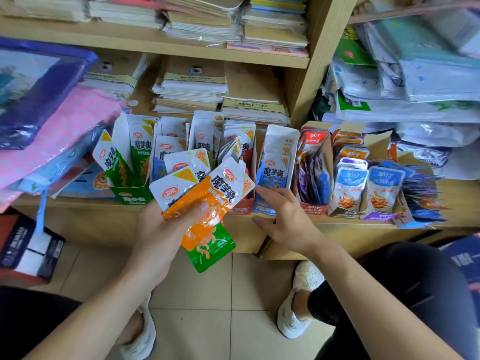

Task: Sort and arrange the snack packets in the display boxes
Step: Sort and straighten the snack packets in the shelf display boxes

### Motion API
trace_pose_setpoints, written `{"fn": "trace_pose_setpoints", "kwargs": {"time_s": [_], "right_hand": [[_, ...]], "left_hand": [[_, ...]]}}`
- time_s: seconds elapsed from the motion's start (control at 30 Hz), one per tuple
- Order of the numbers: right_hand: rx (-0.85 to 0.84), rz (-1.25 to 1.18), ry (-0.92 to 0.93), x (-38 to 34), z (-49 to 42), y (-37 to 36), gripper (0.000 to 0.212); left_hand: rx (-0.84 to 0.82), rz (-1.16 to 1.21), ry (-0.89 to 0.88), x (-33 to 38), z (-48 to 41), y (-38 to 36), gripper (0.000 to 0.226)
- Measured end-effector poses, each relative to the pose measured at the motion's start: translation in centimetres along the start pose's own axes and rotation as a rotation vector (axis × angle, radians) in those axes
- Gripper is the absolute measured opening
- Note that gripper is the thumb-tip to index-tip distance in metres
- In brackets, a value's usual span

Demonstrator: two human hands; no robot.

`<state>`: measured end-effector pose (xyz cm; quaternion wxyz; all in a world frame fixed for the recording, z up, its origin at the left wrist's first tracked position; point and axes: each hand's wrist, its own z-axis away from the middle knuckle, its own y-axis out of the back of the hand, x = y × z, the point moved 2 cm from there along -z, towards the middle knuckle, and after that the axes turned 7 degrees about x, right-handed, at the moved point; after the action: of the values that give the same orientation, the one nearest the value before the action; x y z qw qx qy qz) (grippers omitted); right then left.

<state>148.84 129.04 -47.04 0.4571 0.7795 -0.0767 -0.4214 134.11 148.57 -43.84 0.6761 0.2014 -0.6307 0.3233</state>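
My left hand (166,229) grips a fan of snack packets (207,196): an orange one on top, a green one below, white-topped ones behind. My right hand (283,219) is empty with fingers spread, fingertips touching the front of the blue display box (275,162). A row of display boxes stands on the low shelf: a green box (132,196) at the left with green packets, a red-fronted box (242,206) behind the held packets, then the blue box. Further right, a red box (311,206) and purple-fronted boxes (379,214) hold blue and purple packets.
Stacks of notebooks (192,89) fill the shelves behind the boxes. A pink dotted bag (65,131) and a purple pouch lie at the left. Piles of plastic-wrapped goods (415,81) fill the right shelf. My knees and white shoes (298,302) are on the tiled floor.
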Motion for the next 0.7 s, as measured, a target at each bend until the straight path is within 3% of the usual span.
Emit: {"fn": "trace_pose_setpoints", "kwargs": {"time_s": [0.17,0.23,0.33,0.4,0.57,0.7], "right_hand": [[0.172,-0.046,-0.038,-0.3,0.1,0.9,0.059],[0.187,-0.311,-0.150,-1.2,0.6,1.2,0.050],[0.151,-0.961,-0.422,-3.6,1.7,0.6,0.046],[0.074,-1.155,-0.551,-4.9,2.4,-0.3,0.036],[0.128,-1.209,-0.669,-5.7,2.3,-1.0,0.007],[0.123,-1.166,-0.608,-6.5,1.6,-0.7,0.007]], "left_hand": [[-0.004,0.035,-0.006,-0.3,-0.2,-0.1,0.030],[-0.002,0.064,0.015,-0.5,-0.3,-0.2,0.020],[-0.005,0.094,0.053,-1.1,-0.5,-0.4,0.019],[-0.046,0.064,0.031,-1.3,-0.3,-0.6,0.024],[-0.050,0.045,0.042,-1.5,-0.3,-0.3,0.031],[0.008,0.121,0.098,-1.3,-0.4,1.0,0.028]]}}
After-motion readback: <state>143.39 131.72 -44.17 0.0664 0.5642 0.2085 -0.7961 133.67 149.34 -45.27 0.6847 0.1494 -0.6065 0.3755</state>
